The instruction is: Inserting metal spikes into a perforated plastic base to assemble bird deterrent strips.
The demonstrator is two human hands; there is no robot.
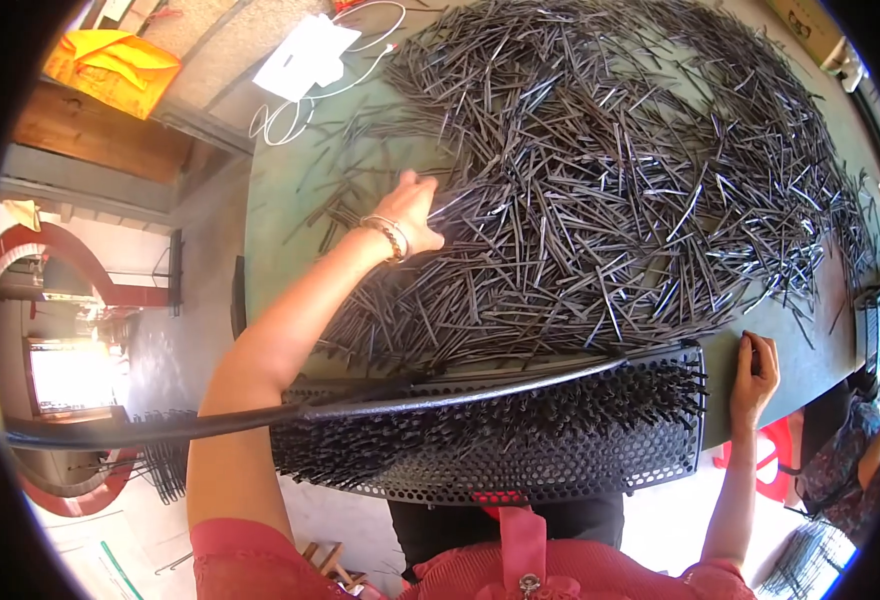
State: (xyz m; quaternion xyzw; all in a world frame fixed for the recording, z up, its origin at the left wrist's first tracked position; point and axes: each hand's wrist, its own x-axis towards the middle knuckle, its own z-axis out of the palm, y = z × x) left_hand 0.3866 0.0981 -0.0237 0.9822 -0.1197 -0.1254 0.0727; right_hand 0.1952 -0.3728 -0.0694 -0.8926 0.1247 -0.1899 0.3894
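A broad heap of thin black sticks point(560, 200) covers much of the green table point(290, 190). My left hand point(410, 215), with bracelets at the wrist, reaches to the heap's left side; thumb and fingers are apart, and their tips are partly lost among the sticks. In front of me a black perforated tray point(560, 450) lies along the table's near edge, with many short black sticks point(520, 410) standing in its holes. Just beyond the tray's right end, my right hand point(757, 375) is at the table edge, fingers curled closed; whatever they hold is hidden.
A long dark bar point(190, 428) crosses above my left forearm and the tray. White device and cable point(310, 58) lie at the table's far left, near a yellow bag point(120, 72). A red stool point(775, 460) and a person's patterned clothing point(850, 490) show at right.
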